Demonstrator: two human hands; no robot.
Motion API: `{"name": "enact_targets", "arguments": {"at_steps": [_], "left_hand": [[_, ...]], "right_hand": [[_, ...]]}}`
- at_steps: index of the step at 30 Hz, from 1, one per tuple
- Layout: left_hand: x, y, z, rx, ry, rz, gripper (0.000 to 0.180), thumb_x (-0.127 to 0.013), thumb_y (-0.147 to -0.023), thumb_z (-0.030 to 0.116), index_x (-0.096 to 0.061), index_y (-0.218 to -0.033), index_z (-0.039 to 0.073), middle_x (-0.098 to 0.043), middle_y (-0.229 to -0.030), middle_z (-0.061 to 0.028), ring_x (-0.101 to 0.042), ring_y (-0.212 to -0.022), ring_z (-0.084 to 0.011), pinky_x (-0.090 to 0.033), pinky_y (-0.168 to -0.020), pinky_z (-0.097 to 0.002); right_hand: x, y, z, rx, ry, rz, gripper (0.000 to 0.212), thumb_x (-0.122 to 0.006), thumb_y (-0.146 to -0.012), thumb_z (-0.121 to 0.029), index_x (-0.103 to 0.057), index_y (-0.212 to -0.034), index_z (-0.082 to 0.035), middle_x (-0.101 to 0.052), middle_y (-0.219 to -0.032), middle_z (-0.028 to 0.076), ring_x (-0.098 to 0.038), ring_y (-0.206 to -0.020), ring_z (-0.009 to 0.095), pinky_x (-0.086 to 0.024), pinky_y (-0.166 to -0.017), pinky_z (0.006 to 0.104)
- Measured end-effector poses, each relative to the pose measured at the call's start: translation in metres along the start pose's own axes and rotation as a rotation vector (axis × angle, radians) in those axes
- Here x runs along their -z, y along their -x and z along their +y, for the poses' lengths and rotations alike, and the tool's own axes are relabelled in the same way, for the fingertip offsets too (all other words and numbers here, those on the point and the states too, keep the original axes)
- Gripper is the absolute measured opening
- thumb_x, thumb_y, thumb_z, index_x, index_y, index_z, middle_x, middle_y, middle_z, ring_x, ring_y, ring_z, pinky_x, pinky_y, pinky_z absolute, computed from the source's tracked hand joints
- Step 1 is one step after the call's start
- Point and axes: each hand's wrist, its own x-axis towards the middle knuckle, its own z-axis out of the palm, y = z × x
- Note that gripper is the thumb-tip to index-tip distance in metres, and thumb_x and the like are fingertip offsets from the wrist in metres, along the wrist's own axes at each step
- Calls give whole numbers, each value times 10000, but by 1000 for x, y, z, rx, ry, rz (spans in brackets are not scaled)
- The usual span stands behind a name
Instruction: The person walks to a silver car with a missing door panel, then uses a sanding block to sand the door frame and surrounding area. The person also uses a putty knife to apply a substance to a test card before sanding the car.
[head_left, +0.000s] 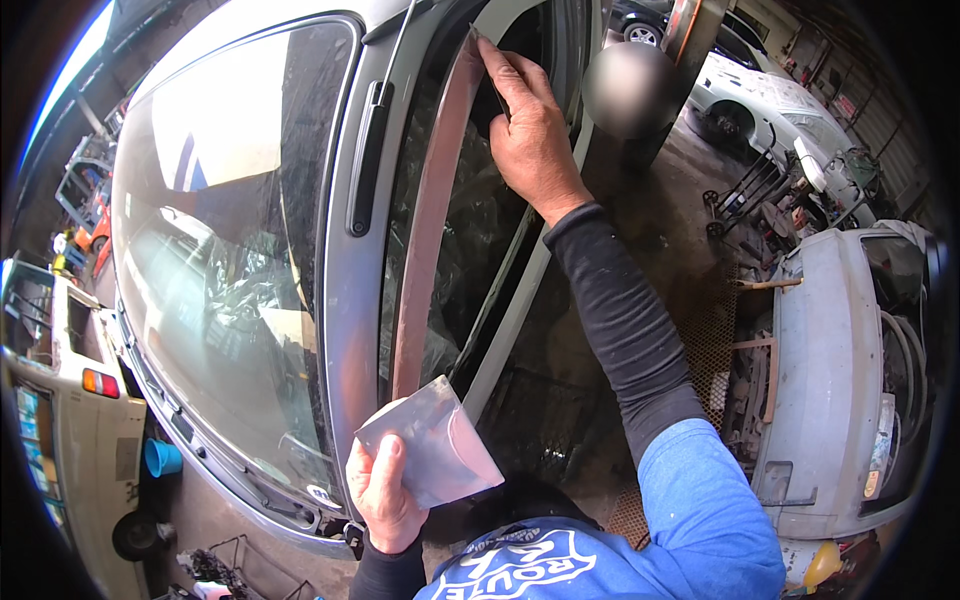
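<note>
A thin grey square plate rests in my left hand, pinched between thumb and fingers. A smear of pale pinkish paste lies on its face. My right hand reaches up to the top of a vehicle's door window frame, which carries a long strip of dull pink coating. Its fingers are closed and pressed together at the strip's upper end; a small thin edge shows at the fingertips, but what it belongs to is mostly hidden. The door glass lies behind the frame, with crumpled clear plastic visible through it.
The grey vehicle's windscreen and front pillar fill the left side. A grey body shell stands at right, near a hand trolley. A white car is farther back. At left are a beige vehicle and a blue bucket.
</note>
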Motion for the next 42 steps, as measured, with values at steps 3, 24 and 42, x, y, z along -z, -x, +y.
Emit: {"name": "enact_targets", "arguments": {"at_steps": [3, 24, 42], "left_hand": [[1, 1, 1, -9, -18, 18, 357, -601, -974, 137, -586, -1280, -48, -692, -1124, -115, -649, -1000, -173, -494, -929, -312], [14, 16, 2, -15, -69, 98, 353, -604, -960, 158, -585, -1266, -17, -690, -1128, -120, -671, -995, -201, -519, -917, -325], [34, 45, 10, -89, -71, 173, 333, -585, -957, 166, -577, -1241, -6, -688, -1129, -133, -681, -1008, -218, -530, -919, -341]], "right_hand": [[1, 1, 2, -24, -29, -25, 802, -506, -764, 176, -473, -1488, -167, -520, -1332, 170, -572, -1213, 372, -506, -1076, 412], [-15, 61, -27, 44, -76, -80, 1009, -650, -652, 202, -445, -1520, -269, -420, -1405, 120, -463, -1301, 364, -436, -1098, 462], [-15, 147, -83, -8, -126, -163, 895, -748, -753, 78, -472, -1506, -320, -404, -1428, 120, -385, -1362, 398, -350, -1132, 548]]}}
